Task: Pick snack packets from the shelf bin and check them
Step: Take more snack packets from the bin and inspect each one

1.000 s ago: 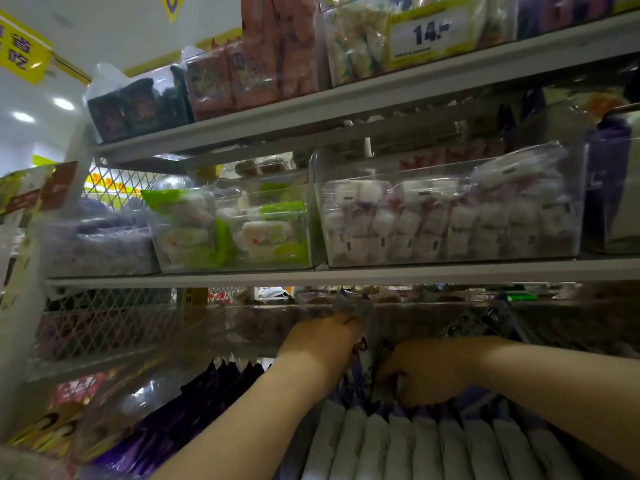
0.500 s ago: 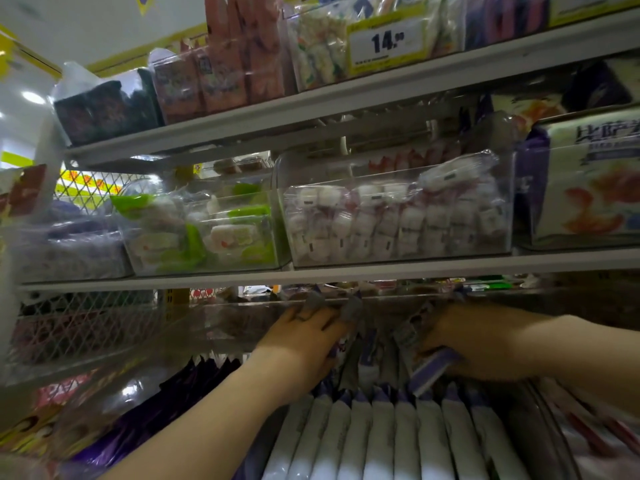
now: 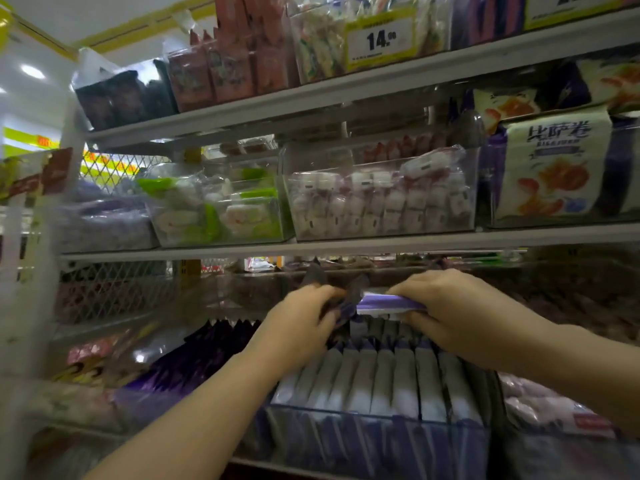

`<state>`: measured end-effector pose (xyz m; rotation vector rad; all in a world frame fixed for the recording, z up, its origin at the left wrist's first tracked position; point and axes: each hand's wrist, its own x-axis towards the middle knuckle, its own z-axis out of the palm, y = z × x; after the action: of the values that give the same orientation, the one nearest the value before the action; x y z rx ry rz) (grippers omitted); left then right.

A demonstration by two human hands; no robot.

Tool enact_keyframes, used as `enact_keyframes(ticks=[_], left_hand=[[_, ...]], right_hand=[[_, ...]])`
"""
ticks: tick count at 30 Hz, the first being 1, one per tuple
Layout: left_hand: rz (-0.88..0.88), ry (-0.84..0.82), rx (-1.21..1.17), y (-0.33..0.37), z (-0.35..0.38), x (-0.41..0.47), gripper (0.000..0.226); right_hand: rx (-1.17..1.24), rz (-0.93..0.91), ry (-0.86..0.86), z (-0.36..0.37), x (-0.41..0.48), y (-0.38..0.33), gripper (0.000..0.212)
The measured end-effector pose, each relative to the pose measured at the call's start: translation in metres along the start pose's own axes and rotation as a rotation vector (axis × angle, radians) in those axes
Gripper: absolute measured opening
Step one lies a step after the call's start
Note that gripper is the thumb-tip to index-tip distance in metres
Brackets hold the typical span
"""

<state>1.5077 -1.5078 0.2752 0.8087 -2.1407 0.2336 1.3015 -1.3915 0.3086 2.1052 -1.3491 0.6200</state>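
A shop's grey metal shelving [image 3: 381,245] fills the view, with three tiers of snacks under a white ceiling. On the middle tier, clear tubs stand side by side: one of green-and-white packs [image 3: 221,213], one of small white-and-red packs [image 3: 381,202], and at the right a large bag printed with orange pieces [image 3: 550,168]. On the lowest tier sits the shelf bin [image 3: 374,431], a clear box whose front wall faces the camera. The white-and-purple snack packets [image 3: 381,382] in it stand upright in a tight row. Dark purple packs [image 3: 194,362] lean in the next bin to its left.

Both bare forearms reach over the back of the row. The left hand [image 3: 304,327] is curled round a dark crumpled packet [image 3: 353,292]; blur hides how its fingers lie. The right hand [image 3: 460,313] pinches a purple-and-white packet [image 3: 388,303], held flat and level just above the row, thumb beneath and fingers on top. The two held packets meet between the hands. On the top tier a yellow-edged price tag [image 3: 381,39] reads 14.
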Motion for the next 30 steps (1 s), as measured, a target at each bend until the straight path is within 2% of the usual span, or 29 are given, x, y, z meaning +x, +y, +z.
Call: enact_keyframes(ticks=[2, 4, 7, 9, 11, 15, 18, 21, 24, 28, 30], left_hand=[[-0.168, 0.1, -0.238, 0.008, -0.008, -0.02, 0.02], [-0.353, 0.135, -0.515, 0.016, -0.016, -0.044, 0.026], [-0.637, 0.043, -0.893, 0.025, -0.027, -0.085, 0.036], [-0.762, -0.02, -1.003, 0.027, -0.03, -0.114, 0.044], [-0.818, -0.049, -1.086, 0.026, -0.03, -0.144, 0.045], [-0.793, -0.005, -1.212, 0.023, -0.024, -0.199, 0.025], [-0.817, 0.023, -1.198, 0.016, -0.012, -0.237, 0.03], [-0.836, 0.023, -1.246, 0.007, 0.003, -0.267, 0.04], [-0.891, -0.035, -1.258, -0.002, 0.018, -0.291, 0.05], [-0.957, -0.2, -1.245, -0.005, 0.04, -0.313, 0.061], [-0.965, -0.246, -1.237, -0.005, 0.05, -0.32, 0.061]], right_hand=[[0.035, -0.023, 0.061, 0.002, -0.011, -0.022, 0.031], [0.095, -0.055, 0.119, 0.01, -0.022, -0.046, 0.032], [0.2, -0.096, 0.189, 0.034, -0.04, -0.082, 0.036], [0.286, -0.117, 0.217, 0.054, -0.053, -0.105, 0.039], [0.385, -0.14, 0.204, 0.074, -0.067, -0.124, 0.045], [0.531, -0.174, 0.033, 0.111, -0.098, -0.152, 0.056], [0.672, -0.153, -0.034, 0.136, -0.119, -0.17, 0.05], [0.821, -0.022, 0.083, 0.161, -0.133, -0.185, 0.038], [1.05, 0.24, 0.172, 0.186, -0.142, -0.195, 0.033], [1.432, 0.576, -0.05, 0.217, -0.149, -0.2, 0.033], [1.613, 0.717, -0.107, 0.229, -0.152, -0.202, 0.035]])
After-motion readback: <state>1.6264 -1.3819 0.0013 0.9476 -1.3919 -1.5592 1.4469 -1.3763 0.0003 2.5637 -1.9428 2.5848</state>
